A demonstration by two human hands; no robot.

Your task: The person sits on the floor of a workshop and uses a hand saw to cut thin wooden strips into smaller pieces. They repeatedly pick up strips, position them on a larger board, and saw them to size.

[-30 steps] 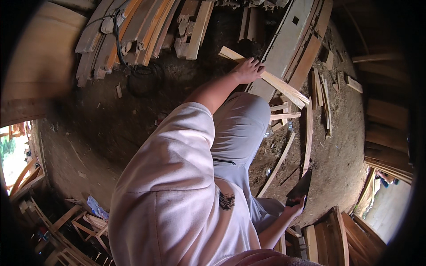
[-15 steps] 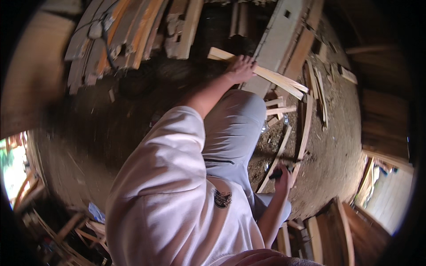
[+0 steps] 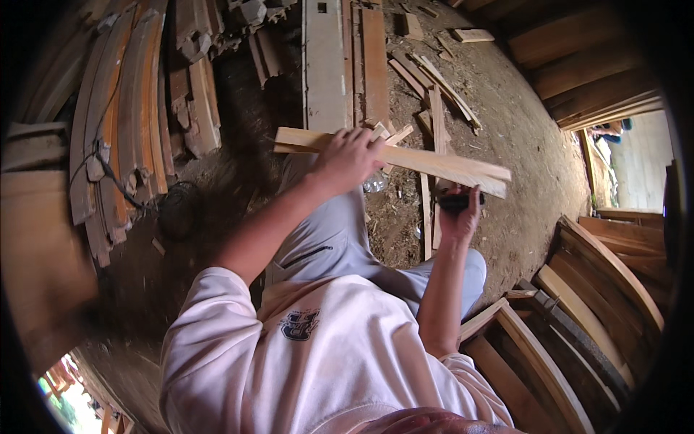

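My left hand (image 3: 348, 160) is wrapped round two pale wooden strips (image 3: 442, 168), held crossed at a narrow angle above my left knee. Their right ends spread slightly apart. My right hand (image 3: 461, 220) grips a black tool (image 3: 457, 202) just under those ends. Most of the tool is hidden by fingers and wood, so its kind does not show. Beneath the strips, a clear plastic item (image 3: 374, 182) lies on the ground beside my knee.
A long pale board (image 3: 324, 72) and a brown plank (image 3: 375, 65) run away ahead. Weathered boards (image 3: 134, 94) are stacked at the far left, a cable across them. Thin slats (image 3: 452, 94) lie on the dirt floor (image 3: 520, 145). Wooden frames (image 3: 538, 354) stand at the lower right.
My left hand has drawn the strips nearer and lifted them off the long board. My right hand has risen forward with the black tool to their right ends. My view has swung right.
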